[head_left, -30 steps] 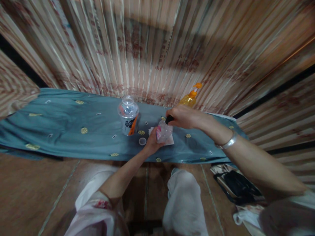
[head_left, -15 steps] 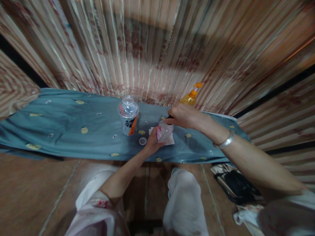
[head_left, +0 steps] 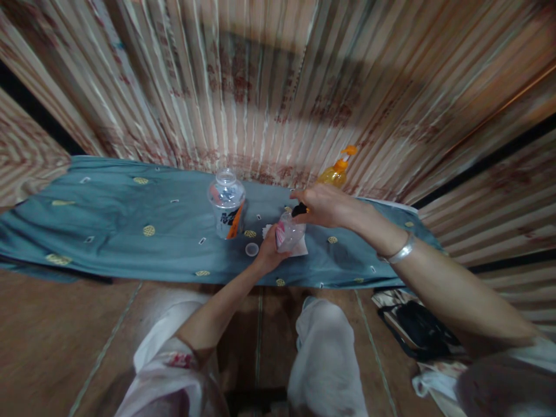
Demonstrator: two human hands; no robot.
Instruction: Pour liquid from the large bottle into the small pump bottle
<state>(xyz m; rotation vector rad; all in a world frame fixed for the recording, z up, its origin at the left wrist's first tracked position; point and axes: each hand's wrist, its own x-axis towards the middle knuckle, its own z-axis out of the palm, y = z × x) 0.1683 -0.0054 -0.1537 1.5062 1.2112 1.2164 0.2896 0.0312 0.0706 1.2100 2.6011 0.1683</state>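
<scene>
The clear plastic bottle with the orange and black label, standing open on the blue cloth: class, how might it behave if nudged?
The clear plastic bottle with the orange and black label looks nearly empty, so it is probably light. Standing upright on soft blue cloth, it may tip easily. Being round, it would likely roll once down.

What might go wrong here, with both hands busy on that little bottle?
The small clear bottle, gripped by the left hand while the right hand works a dark tool at its top, may slip or tip. The open bottle nearby could get knocked over onto the blue cloth.
</scene>
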